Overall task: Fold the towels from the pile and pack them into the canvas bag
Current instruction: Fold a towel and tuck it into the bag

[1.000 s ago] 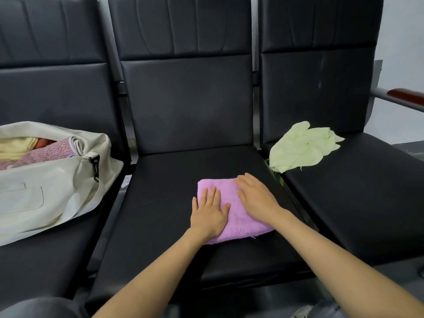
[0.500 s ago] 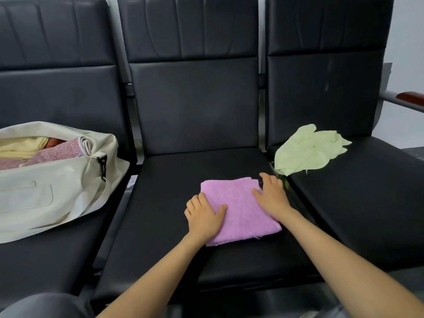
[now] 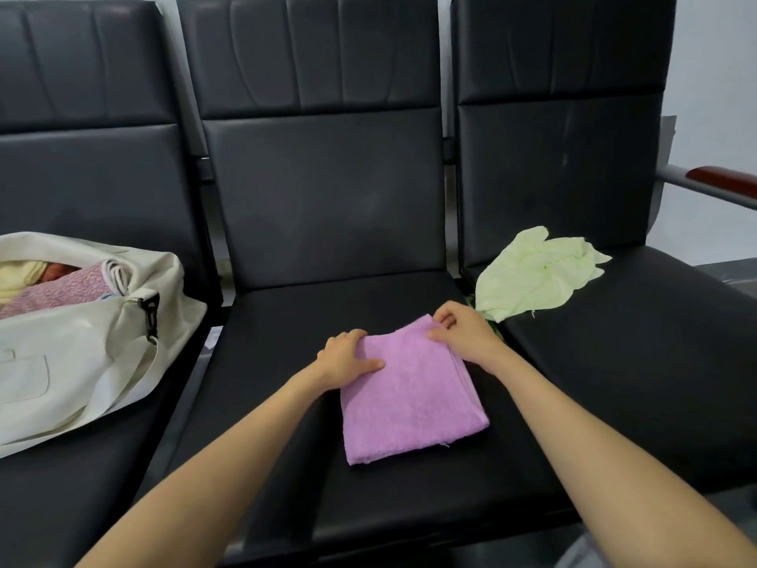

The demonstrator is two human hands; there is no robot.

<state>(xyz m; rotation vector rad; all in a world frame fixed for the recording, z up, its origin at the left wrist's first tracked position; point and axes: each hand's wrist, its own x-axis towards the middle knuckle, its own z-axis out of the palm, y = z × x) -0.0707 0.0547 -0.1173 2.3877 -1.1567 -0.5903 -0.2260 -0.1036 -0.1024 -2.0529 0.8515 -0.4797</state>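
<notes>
Both hands [image 3: 346, 358] [image 3: 465, 336] on pink towel [image 3: 409, 397], fingertips out of sight.

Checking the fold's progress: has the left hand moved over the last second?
Yes. The left hand moved toward the middle seat's backrest, from flat on the pink towel to a grip on its far left corner.

Colours as I see them on my feed: the folded towel [image 3: 409, 399] is plain lilac-pink, unpatterned. The loose towel [image 3: 536, 276] is pale lime green. The bag [image 3: 82, 354] is cream canvas with a black buckle [image 3: 150, 317]. Inside it I make out a speckled towel [image 3: 53, 295], pink and white, and a yellow towel [image 3: 20, 276], pale. The seats [image 3: 327, 198] are glossy black and the armrest [image 3: 721, 180] reddish brown.
</notes>
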